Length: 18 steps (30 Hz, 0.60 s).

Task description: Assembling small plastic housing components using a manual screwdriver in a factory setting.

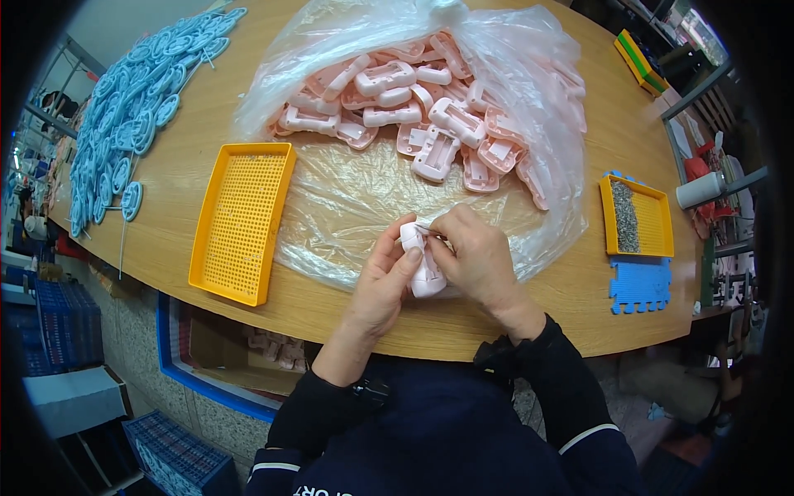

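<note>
My left hand [382, 279] is wrapped round a pale pink plastic housing [428, 279], with the thumb along its near face. The piece is tilted upright just above the table's near edge. At its upper end my right hand [481, 258] pinches thumb and forefinger together on something small, thin and dark, too small to name. Beyond both hands lies a clear plastic bag [347, 194], its mouth spread toward me. Many similar pink housings [385, 78] are heaped inside it.
A yellow perforated tray [240, 223] stands to the left, below a heap of light blue plastic parts [124, 107]. On the right, a yellow tray [653, 223] holds small metal pieces [624, 217] over a blue foam mat [639, 285]. A cardboard box [219, 351] sits under the table.
</note>
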{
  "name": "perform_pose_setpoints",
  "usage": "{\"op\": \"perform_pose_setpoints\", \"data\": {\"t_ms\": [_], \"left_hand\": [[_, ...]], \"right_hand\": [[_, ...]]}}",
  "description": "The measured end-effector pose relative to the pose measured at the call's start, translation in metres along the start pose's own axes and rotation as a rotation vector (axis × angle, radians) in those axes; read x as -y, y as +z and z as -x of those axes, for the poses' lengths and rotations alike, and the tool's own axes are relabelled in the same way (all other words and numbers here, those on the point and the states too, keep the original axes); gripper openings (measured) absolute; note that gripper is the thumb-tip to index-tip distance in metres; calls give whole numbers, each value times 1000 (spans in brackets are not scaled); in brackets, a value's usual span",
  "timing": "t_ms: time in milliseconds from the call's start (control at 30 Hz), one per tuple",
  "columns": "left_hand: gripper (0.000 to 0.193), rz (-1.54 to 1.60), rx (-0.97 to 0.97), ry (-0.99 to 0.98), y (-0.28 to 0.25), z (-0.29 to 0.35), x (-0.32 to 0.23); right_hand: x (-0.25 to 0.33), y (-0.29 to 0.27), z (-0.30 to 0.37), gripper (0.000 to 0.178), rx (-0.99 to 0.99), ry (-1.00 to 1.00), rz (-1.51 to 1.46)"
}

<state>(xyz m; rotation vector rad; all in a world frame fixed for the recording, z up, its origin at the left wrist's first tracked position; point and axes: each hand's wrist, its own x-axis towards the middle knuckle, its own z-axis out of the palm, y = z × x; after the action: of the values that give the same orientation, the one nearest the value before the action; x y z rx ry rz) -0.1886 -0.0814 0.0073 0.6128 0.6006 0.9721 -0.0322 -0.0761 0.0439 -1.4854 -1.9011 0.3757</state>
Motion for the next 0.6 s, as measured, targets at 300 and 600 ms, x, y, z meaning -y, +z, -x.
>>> {"op": "perform_pose_setpoints", "data": {"t_ms": [300, 600], "left_hand": [[48, -6, -16, -77, 0, 1, -8], [28, -97, 53, -47, -4, -1, -15]], "right_hand": [[-10, -5, -5, 10, 84, -88, -42], [-6, -32, -12, 8, 392, 347, -711]]}}
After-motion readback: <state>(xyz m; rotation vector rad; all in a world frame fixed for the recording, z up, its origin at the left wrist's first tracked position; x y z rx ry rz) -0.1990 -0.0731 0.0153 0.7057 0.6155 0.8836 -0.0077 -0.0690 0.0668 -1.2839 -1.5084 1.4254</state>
